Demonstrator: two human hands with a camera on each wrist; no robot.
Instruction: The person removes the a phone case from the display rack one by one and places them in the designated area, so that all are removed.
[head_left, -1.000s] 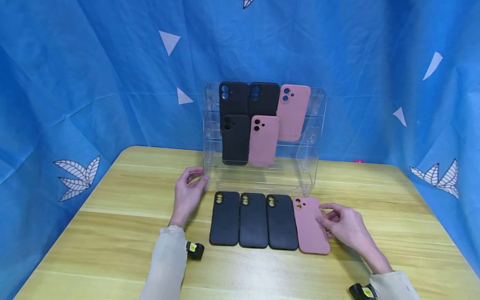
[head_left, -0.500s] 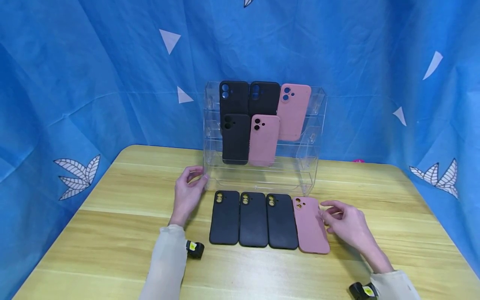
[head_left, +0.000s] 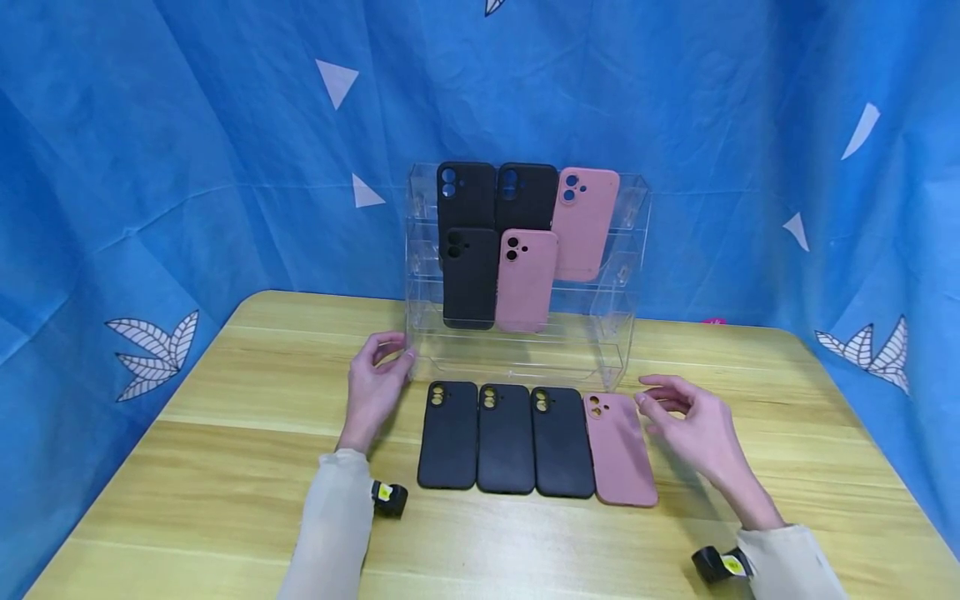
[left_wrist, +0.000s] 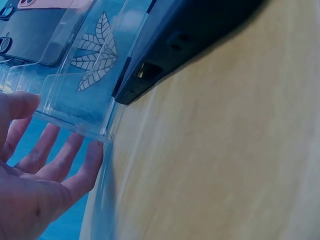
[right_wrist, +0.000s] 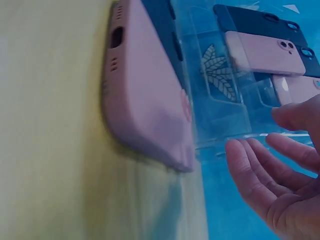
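Note:
My left hand (head_left: 372, 379) rests beside the left side of a clear tiered display stand (head_left: 517, 354), with its fingertips touching that side. In the left wrist view, the fingers (left_wrist: 60, 160) are loosely spread against the stand's edge. My right hand (head_left: 697, 425) hovers at the upper right of a pink phone case (head_left: 622, 454), fingers loosely bent, holding nothing. The right wrist view shows a gap between the fingers and the pink case (right_wrist: 145, 95). Left of it lie three black phone cases, a left one (head_left: 448, 437), a middle one (head_left: 506, 442) and a right one (head_left: 562, 446).
Upper tiers of the stand carry black cases (head_left: 471, 283) and pink cases (head_left: 527, 283), leaning back in two rows. The wooden table (head_left: 262, 500) reaches to a blue curtain (head_left: 247, 167) behind the stand.
My right hand has let go of the pink case's right edge and moved up and away from it. My left hand stays at the stand, and the cases remain in place.

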